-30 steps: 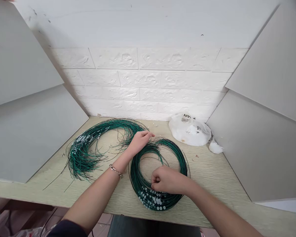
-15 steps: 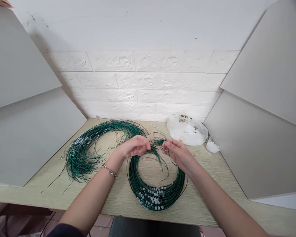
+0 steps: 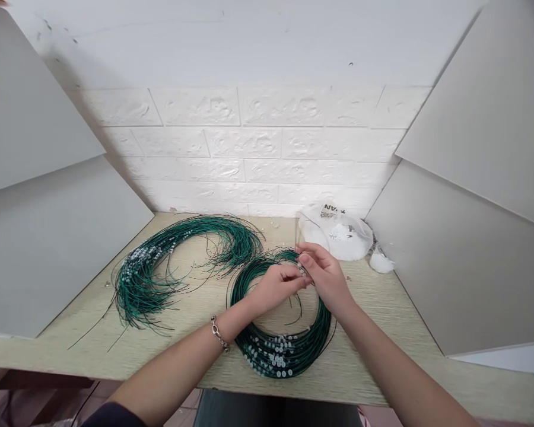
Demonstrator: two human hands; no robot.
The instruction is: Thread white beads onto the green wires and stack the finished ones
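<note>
My left hand (image 3: 278, 289) and my right hand (image 3: 326, 276) meet above the upper right of a round coil of dark green wires (image 3: 244, 325). Thumb and fingers of both hands are pinched on one thin wire (image 3: 296, 228), whose end curves up over the plastic bag. Small white pieces (image 3: 301, 270) sit on this wire between the fingertips. Rows of white round pieces (image 3: 279, 357) show on the near side of the coil. Part of the coil's far side lies hidden behind my hands.
To the left lies a second, looser bundle of green wires (image 3: 137, 290) with white pieces on it. A clear plastic bag (image 3: 351, 240) of white bits stands by the brick-patterned wall, beside a smaller white packet (image 3: 381, 261). Grey panels (image 3: 480, 261) flank the wooden table (image 3: 382, 332).
My left hand has moved right, from above the wires to my right hand, and now pinches at the white pieces. The thin wire's end has swung upright near the bag.
</note>
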